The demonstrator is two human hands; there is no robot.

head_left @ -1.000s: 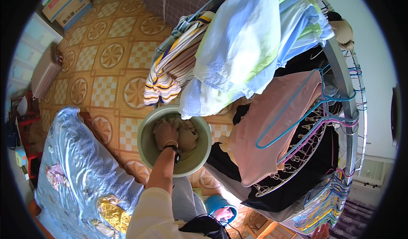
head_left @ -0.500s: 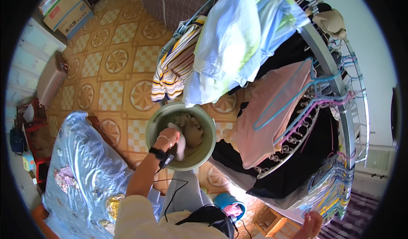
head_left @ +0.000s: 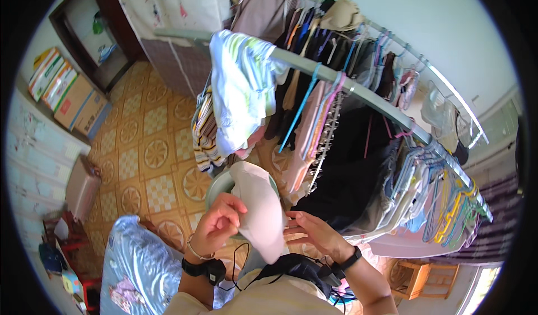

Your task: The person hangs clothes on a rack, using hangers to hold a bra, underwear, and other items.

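Your left grip (head_left: 219, 224) pinches the pale cloth (head_left: 259, 208), unhung but above the bucket (head_left: 218, 184); your right grip (head_left: 316, 235) spreads alongside.

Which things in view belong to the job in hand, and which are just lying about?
Seem to belong:
- pale cloth, between the left hand and right hand
- green bucket, partly hidden behind the cloth

Just lying about, it seems:
- cardboard box
- suitcase
- blue bedding
- wooden chair

The tiled floor (head_left: 140, 172) bears a green bucket (head_left: 217, 188), a brown suitcase (head_left: 84, 189) and a wooden chair (head_left: 413, 278); a blue-and-green cloth (head_left: 241, 91) hangs over the metal rack (head_left: 376, 103)
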